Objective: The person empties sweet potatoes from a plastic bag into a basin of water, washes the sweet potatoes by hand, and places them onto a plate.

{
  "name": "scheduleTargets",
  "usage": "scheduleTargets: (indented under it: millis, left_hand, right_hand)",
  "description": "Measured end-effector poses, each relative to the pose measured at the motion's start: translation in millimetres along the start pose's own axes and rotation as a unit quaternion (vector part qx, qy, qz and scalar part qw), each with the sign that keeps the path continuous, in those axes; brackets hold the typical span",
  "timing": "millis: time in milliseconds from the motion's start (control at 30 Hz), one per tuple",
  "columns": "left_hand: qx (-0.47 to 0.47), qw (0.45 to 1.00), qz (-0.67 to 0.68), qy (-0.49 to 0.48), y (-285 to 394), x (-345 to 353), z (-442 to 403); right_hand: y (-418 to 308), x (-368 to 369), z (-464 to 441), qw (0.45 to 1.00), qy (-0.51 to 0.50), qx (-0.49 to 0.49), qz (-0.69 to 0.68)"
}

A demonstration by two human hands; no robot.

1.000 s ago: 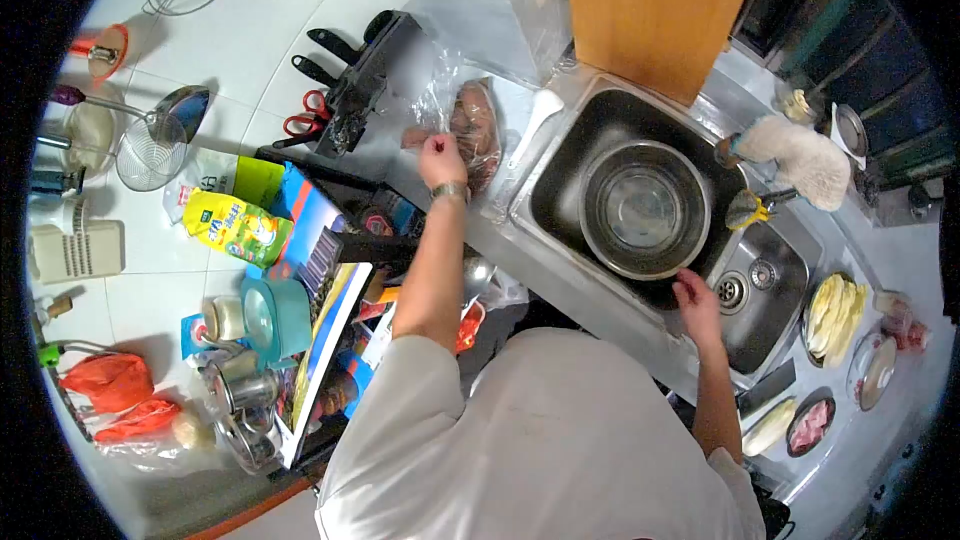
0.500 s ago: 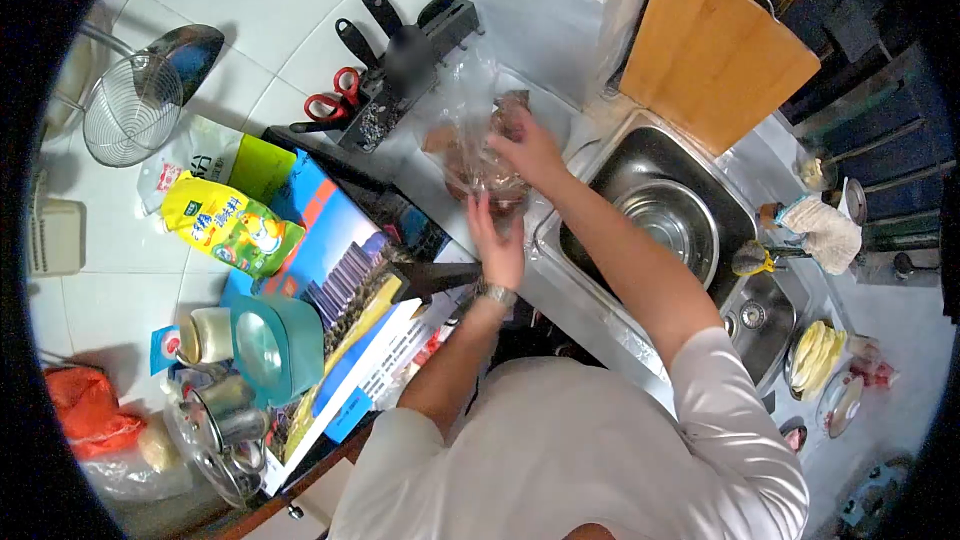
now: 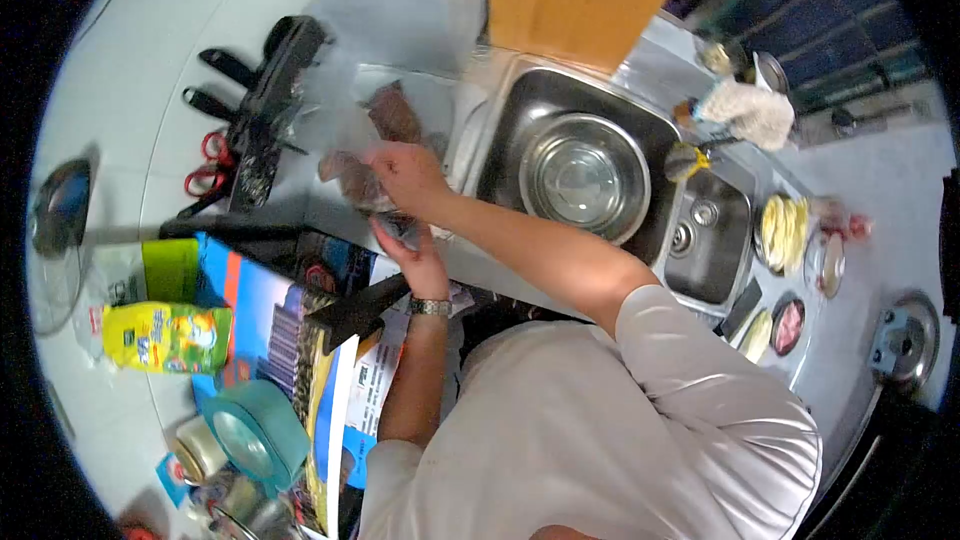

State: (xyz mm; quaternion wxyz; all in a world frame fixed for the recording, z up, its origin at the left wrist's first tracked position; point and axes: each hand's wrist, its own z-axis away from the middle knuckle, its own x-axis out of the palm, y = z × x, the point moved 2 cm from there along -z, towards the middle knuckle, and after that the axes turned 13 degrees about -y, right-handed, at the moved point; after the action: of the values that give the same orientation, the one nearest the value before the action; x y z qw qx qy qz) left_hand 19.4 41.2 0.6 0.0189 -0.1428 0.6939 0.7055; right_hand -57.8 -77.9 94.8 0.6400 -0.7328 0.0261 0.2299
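Note:
A clear plastic bag with reddish-brown pieces inside is between my hands in the counter corner, left of the sink. My right hand has its fingers closed on the bag's upper side, knuckles up. From below, my left hand, with a watch at the wrist, grips the lower edge of the same bag; its fingertips are partly hidden. A brown piece shows just beyond my right hand. What the brown contents are I cannot make out through the blurred plastic.
A steel basin of water sits in the sink. Behind it leans a wooden cutting board. A knife rack with red-handled scissors stands left. Nearer are a yellow pouch, a teal container and printed boxes.
The head view has swung to the right, so the rack and sink appear further left. My right hand has shifted down over the bag, closer to my left hand. Both stay on the bag.

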Motion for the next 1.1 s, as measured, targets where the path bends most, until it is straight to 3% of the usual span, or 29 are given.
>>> scheduleTargets:
  millis: [100, 133, 167, 267, 333, 367, 433, 567, 600, 767, 833, 867, 900, 933, 967, 1100]
  left_hand:
    - [-0.040, 0.998, 0.045, 0.001, 9, 0, -6]
    - [-0.024, 0.991, 0.128, -0.011, 14, 1, -10]
    - [-0.025, 0.992, 0.124, -0.019, 19, 1, -12]
    - [-0.021, 0.999, 0.019, 0.021, 33, -3, -13]
    - [-0.022, 1.000, -0.010, 0.008, 37, -2, -14]
    - [-0.020, 0.999, -0.038, -0.003, 41, -2, -17]
    - [0.003, 0.997, -0.070, -0.020, 35, 2, -29]
    - [-0.015, 0.986, -0.165, -0.026, 21, 5, -61]
    - [0.053, 0.978, -0.203, -0.017, 30, 5, -72]
    - [0.089, 0.946, -0.311, 0.016, 32, 14, -102]
    - [0.067, 0.958, -0.270, -0.068, 31, 18, -106]
    - [0.164, 0.933, -0.321, -0.001, 33, 25, -101]
    - [0.165, 0.931, -0.325, -0.003, 41, 26, -97]
    - [0.106, 0.974, -0.199, 0.006, 46, 22, -93]
    - [0.046, 0.997, -0.067, 0.015, 52, 18, -92]
    - [0.160, 0.985, -0.022, 0.061, 89, -1, -86]
  right_hand:
    - [1, -31, 18, 0.998, -0.005, 0.037, 0.041]
    - [6, -41, 28, 0.998, 0.004, 0.040, 0.038]
    - [12, -51, 45, 0.999, 0.016, 0.034, -0.025]
    - [31, -72, 102, 0.982, 0.057, 0.060, -0.170]
    - [96, -62, 129, 0.992, 0.056, 0.057, -0.093]
    - [97, -69, 134, 0.992, 0.054, 0.053, -0.097]
    - [98, -73, 145, 0.986, -0.029, 0.151, -0.068]
    - [97, -71, 148, 0.983, -0.016, 0.105, -0.148]
    - [101, -72, 148, 0.974, -0.036, 0.134, -0.180]
    - [104, -73, 150, 0.969, -0.065, 0.165, -0.171]
    - [108, -64, 149, 0.982, 0.066, 0.084, -0.157]
    - [111, -60, 150, 0.982, 0.066, 0.083, -0.159]
    - [101, -59, 149, 0.956, 0.030, 0.097, -0.276]
    - [93, -56, 146, 0.915, -0.007, 0.109, -0.389]
    - [90, -54, 143, 0.914, -0.006, 0.107, -0.392]
    - [94, -38, 136, 0.929, -0.065, 0.099, -0.352]
